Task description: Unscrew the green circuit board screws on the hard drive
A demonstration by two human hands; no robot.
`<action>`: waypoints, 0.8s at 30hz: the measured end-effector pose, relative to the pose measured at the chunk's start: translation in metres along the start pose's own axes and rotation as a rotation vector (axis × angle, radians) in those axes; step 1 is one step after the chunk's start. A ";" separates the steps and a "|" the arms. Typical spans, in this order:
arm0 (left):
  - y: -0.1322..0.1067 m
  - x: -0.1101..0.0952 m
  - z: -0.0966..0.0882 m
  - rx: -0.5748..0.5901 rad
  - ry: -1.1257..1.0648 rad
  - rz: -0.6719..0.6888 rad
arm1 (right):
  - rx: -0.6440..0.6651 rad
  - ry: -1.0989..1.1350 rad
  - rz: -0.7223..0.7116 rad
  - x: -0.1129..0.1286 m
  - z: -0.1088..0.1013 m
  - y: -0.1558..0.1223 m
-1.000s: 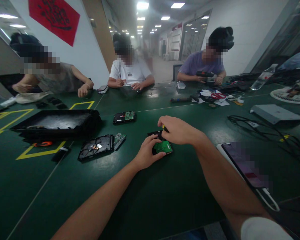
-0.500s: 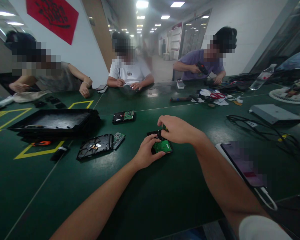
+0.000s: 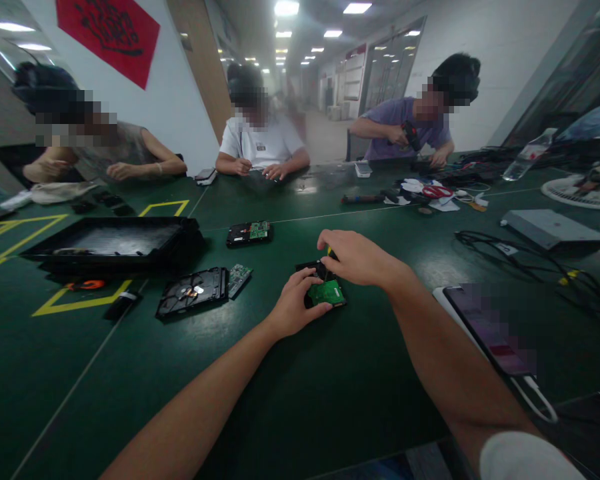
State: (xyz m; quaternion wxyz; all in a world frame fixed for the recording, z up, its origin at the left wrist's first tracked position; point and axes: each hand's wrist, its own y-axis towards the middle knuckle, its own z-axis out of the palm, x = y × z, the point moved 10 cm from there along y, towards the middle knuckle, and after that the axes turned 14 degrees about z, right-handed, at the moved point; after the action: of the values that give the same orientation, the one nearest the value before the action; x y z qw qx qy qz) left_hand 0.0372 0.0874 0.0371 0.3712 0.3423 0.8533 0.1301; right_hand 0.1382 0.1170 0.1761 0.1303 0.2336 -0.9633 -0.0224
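On the green table in front of me lies a hard drive [image 3: 329, 293] with a green circuit board facing up. My left hand [image 3: 294, 305] grips its left side, thumb on the near edge and fingers over the top. Above the drive's far end, my right hand [image 3: 355, 257] is closed around a screwdriver [image 3: 331, 253] with a yellow and black handle. Its thin shaft points down at the drive; the tip is too small to make out. To the left rests another hard drive [image 3: 193, 294], with a loose circuit board [image 3: 239, 280] against its right edge.
A third hard drive [image 3: 249, 233] lies farther off, beside a stack of black trays [image 3: 115, 240]. On the right are a phone [image 3: 485, 330] with a white cable, black cables [image 3: 510, 253], a grey metal box [image 3: 555, 228] and a bottle [image 3: 530, 155]. Several people sit across the table.
My right hand has turned slightly, and more of the screwdriver shows. My left hand stays on the hard drive. The person at far left has drawn a hand back from the table.
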 end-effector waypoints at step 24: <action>0.001 -0.003 -0.002 0.008 0.008 0.001 | -0.002 0.049 -0.036 -0.001 0.000 0.001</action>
State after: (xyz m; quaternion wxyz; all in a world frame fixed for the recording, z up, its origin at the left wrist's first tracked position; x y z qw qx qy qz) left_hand 0.0373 0.0864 0.0407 0.3662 0.3438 0.8551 0.1282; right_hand 0.1389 0.1180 0.1759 0.1539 0.2512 -0.9554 -0.0200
